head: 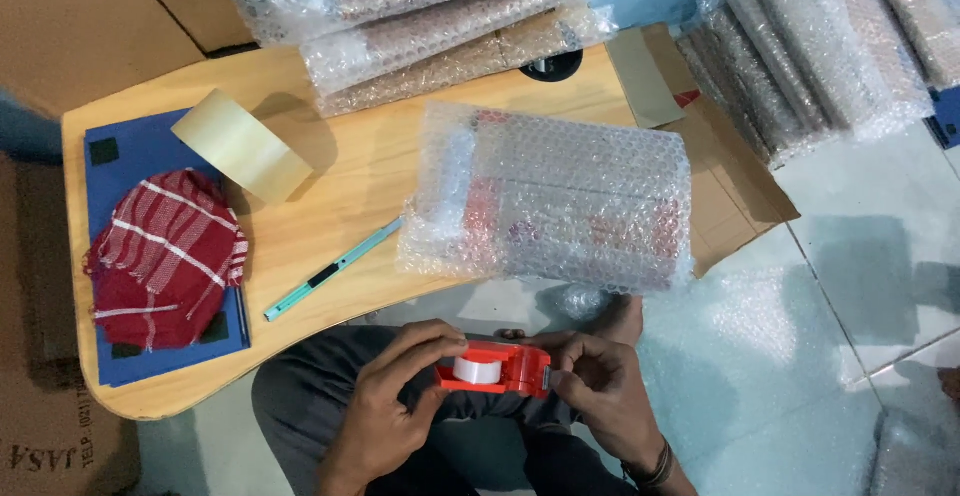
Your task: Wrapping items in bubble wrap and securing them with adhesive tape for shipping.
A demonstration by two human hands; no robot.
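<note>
Centre frame, a bubble-wrapped parcel lies on the table; cutter and tape roll left. Bottom centre, left hand and right hand both grip the red dispenser between them.

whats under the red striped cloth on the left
The red striped cloth lies on a blue board that rests on the wooden table. Whatever lies on the board beneath the cloth is covered.
</note>
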